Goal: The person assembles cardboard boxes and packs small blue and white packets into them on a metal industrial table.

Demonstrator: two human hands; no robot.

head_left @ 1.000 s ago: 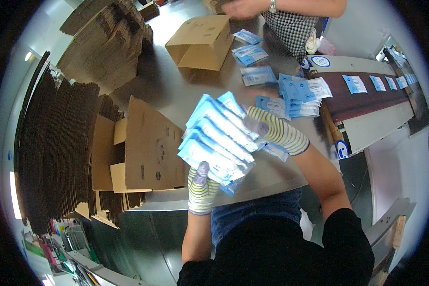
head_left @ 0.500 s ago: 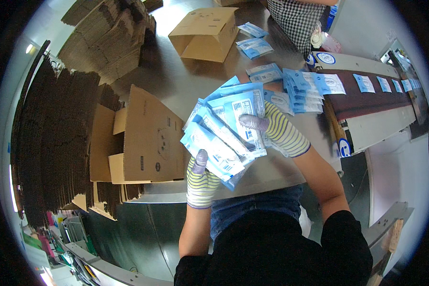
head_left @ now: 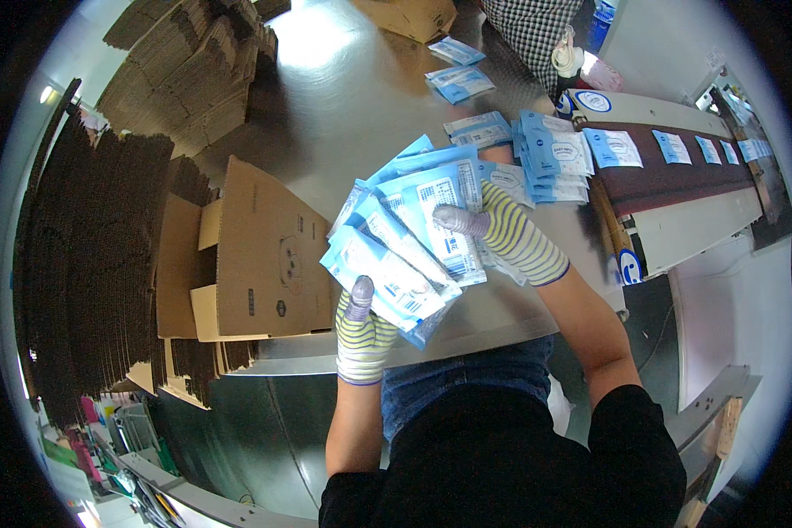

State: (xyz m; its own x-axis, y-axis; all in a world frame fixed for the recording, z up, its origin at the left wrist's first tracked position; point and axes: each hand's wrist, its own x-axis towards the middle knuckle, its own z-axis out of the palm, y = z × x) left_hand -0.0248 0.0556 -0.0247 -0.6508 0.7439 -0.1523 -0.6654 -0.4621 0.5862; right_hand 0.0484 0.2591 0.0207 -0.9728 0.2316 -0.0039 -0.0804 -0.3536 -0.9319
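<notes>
Both my hands wear striped yellow-and-white gloves with grey fingertips. Between them, above the metal table, they hold a fanned bunch of blue-and-white sealed packets (head_left: 405, 238). My left hand (head_left: 363, 339) is closed on the lower left edge of the bunch, its thumb on top. At the upper right edge, my right hand (head_left: 510, 231) grips the packets, thumb across the front; its other fingers are hidden behind. An open cardboard box (head_left: 273, 255) lies on its side left of my hands, its opening facing left.
A pile of similar packets (head_left: 554, 158) sits at the end of a conveyor belt (head_left: 678, 185) carrying more packets in a row. Loose packets (head_left: 462, 84) lie on the metal table (head_left: 352, 106). Flattened cardboard (head_left: 88, 264) is stacked at left. A person in a checkered garment (head_left: 532, 35) stands across the table.
The far cardboard box has moved away toward the top edge, near the other person. My hands still hold the bunch in nearly the same pose. The view has shifted slightly.
</notes>
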